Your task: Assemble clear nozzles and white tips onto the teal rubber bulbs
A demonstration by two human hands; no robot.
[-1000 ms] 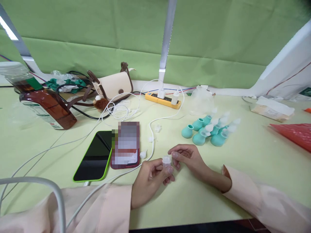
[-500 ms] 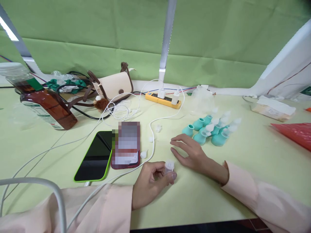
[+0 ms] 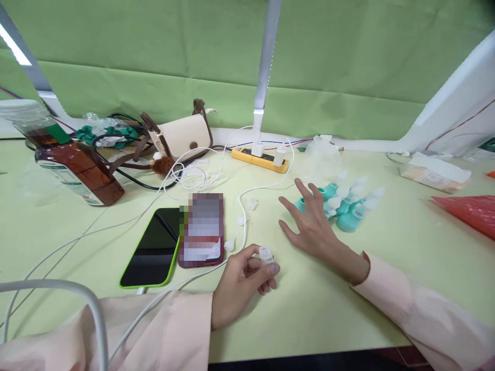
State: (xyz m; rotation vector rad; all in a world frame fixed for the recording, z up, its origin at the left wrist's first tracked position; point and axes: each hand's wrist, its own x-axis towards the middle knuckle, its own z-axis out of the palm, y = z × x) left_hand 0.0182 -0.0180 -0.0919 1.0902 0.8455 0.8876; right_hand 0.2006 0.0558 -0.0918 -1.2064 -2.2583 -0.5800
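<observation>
Between the thumb and fingers of my left hand (image 3: 242, 286) is a small translucent plastic piece (image 3: 266, 254), its round end facing up. My right hand (image 3: 311, 224) is empty with its fingers spread, reaching over the near left side of a group of teal bulbs (image 3: 349, 219). Several of these bulbs carry translucent pointed tips (image 3: 374, 196); others have open necks. The right hand hides part of the group, and I cannot tell whether it touches a bulb. Small clear pieces (image 3: 229, 244) lie between the phones and my right hand.
Left of my hands lie a green-cased phone (image 3: 152, 247) and a red-cased phone (image 3: 201, 232), with a white cable (image 3: 244, 206) alongside. Behind are a handbag (image 3: 183, 136), a yellow power strip (image 3: 259, 159) and a brown bottle (image 3: 81, 170). A red bag (image 3: 467, 214) lies at right.
My right hand has moved up toward the teal bulbs and spread its fingers. My left hand has lifted and tilted the translucent piece slightly, still holding it.
</observation>
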